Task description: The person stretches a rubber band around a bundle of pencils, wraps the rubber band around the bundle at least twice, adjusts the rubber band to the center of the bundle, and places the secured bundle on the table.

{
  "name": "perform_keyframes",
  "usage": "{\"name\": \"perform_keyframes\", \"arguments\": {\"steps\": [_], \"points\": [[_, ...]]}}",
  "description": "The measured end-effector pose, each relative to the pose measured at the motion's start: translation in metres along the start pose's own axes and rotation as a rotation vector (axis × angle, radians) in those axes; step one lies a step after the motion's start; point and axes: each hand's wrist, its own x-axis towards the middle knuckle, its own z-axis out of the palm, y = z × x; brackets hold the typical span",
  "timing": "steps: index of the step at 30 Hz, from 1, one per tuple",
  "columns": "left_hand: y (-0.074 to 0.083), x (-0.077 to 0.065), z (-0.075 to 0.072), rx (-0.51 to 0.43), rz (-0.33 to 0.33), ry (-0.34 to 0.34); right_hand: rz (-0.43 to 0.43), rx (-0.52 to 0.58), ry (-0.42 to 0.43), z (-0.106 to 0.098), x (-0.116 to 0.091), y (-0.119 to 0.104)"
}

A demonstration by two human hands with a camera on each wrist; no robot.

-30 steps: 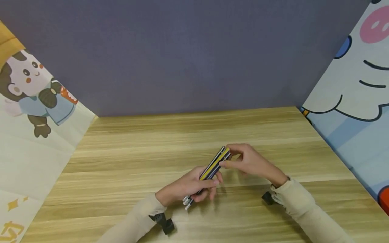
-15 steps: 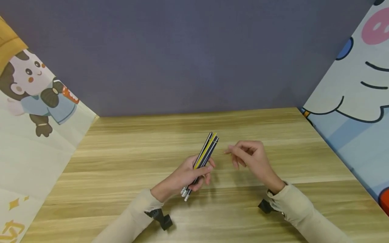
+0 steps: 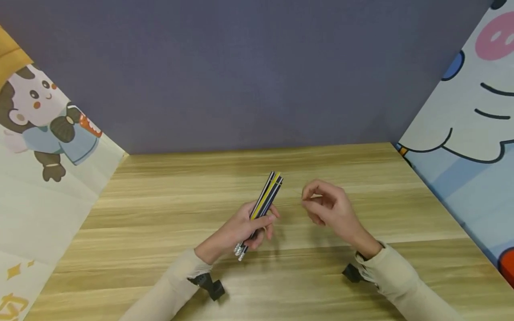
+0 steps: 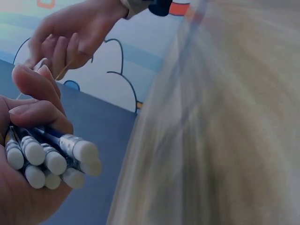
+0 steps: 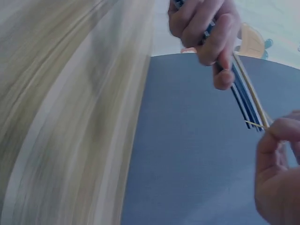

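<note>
My left hand (image 3: pixel 246 226) grips a bundle of several pencils (image 3: pixel 266 196), dark ones with a yellow one among them, tilted up and away above the table. In the left wrist view their white eraser ends (image 4: pixel 55 162) stick out below the curled fingers. To the right, my right hand (image 3: pixel 332 207) pinches a thin yellowish elastic band between thumb and forefinger, apart from the pencils. The right wrist view has this rubber band (image 5: pixel 255 124) running across the pencils' far ends to the pinching fingertips.
The wood-grain table (image 3: pixel 180 187) lies under both hands. A dark grey panel (image 3: pixel 257 80) rises behind it, and cartoon-printed sheets (image 3: pixel 60 120) flank it on both sides. Black wrist-camera mounts (image 3: pixel 209 285) hang below the sleeves.
My right hand has drawn off the pencils' far ends to the right and now pinches with its fingertips. My left hand has shifted left and away with the bundle, tilting it steeper.
</note>
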Motion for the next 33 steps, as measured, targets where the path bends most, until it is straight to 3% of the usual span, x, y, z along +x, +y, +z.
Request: {"name": "perform_keyframes", "arguments": {"steps": [4, 8, 14, 19, 24, 28, 33], "points": [[0.005, -0.001, -0.001, 0.059, 0.045, 0.000, 0.214, -0.103, 0.056, -0.005, 0.001, -0.001], [0.007, -0.002, 0.001, 0.132, 0.081, -0.044, 0.400, -0.127, 0.087, -0.010, 0.003, 0.004], [0.005, -0.002, 0.005, 0.207, 0.098, -0.114, 0.567, -0.094, -0.119, -0.015, 0.005, 0.011], [0.000, -0.002, 0.007, 0.264, 0.065, -0.147, 0.595, -0.083, -0.236, -0.017, 0.006, 0.012], [-0.002, -0.003, 0.008, 0.228, -0.005, -0.217, 0.590, -0.065, -0.292, -0.020, 0.006, 0.012], [-0.004, -0.004, 0.008, 0.208, -0.048, -0.274, 0.536, -0.061, -0.354, -0.023, 0.005, 0.011], [-0.006, -0.006, 0.010, 0.207, -0.111, -0.342, 0.459, -0.217, -0.412, -0.023, 0.004, 0.007]]}}
